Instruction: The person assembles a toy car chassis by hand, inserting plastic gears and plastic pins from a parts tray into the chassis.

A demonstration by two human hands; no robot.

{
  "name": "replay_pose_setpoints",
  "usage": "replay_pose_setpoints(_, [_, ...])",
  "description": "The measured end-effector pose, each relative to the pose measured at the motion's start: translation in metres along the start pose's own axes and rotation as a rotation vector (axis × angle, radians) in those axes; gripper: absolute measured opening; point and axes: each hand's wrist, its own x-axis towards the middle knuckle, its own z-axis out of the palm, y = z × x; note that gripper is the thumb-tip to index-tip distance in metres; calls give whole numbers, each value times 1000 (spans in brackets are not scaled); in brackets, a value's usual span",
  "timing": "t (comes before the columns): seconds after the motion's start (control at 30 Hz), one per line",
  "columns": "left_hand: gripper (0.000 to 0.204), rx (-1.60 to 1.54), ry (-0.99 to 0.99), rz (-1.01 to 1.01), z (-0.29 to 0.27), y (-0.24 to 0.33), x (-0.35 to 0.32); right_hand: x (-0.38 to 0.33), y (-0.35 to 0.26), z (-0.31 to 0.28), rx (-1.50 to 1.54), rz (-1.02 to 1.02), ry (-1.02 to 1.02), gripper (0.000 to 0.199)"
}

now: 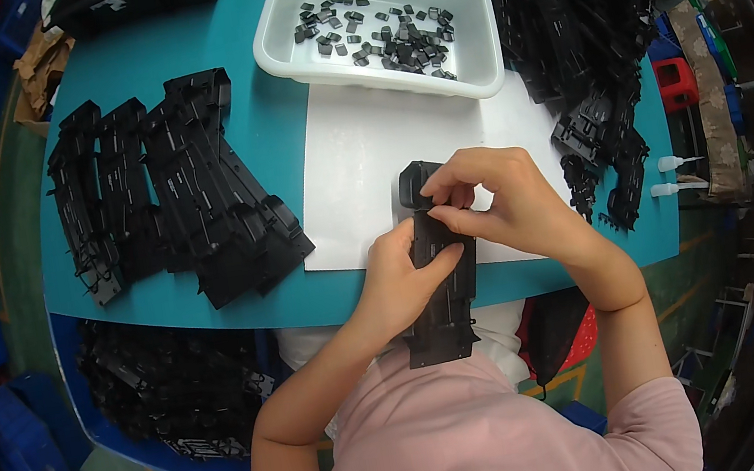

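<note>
A long black moulded plastic part (446,308) reaches over the table's front edge, its far end above a white sheet (350,152). My left hand (408,270) is closed round its middle, thumb on top. At its far end, my right hand (499,203) pinches with thumb and fingers close to the surface; whatever sits between those fingertips is hidden. Beyond the sheet stands a white plastic tub (271,47) holding many small black pieces (407,48).
Several similar black parts (194,185) lie at the left of the teal table (243,22). A large heap of black parts (569,21) covers the right side. Below the left edge, a blue bin (81,406) holds more. Two white-capped bottles (667,189) sit at the right edge.
</note>
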Motion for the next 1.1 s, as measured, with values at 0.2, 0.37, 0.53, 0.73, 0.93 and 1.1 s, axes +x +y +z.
replay_pose_setpoints(0.2, [21,1,12,18,2,-2,2,-2,3,7,-137,-90,9,11])
replay_pose_setpoints(0.37, [23,71,-4,62,-1,-7,3,-3,6,14,-191,-111,48,8])
replay_pose_setpoints(0.53, [24,45,-11,28,2,2,1,-10,-3,2,-95,-80,38,25])
replay_pose_setpoints(0.73, [30,260,82,92,-20,82,-51,-37,8,-44,113,-78,274,33])
replay_pose_setpoints(0.93, [28,388,488,278,-111,153,-57,-82,55,-104,-74,67,662,13])
replay_pose_setpoints(1.1, [30,384,536,282,-157,154,-39,-116,101,-152,-236,215,953,16])
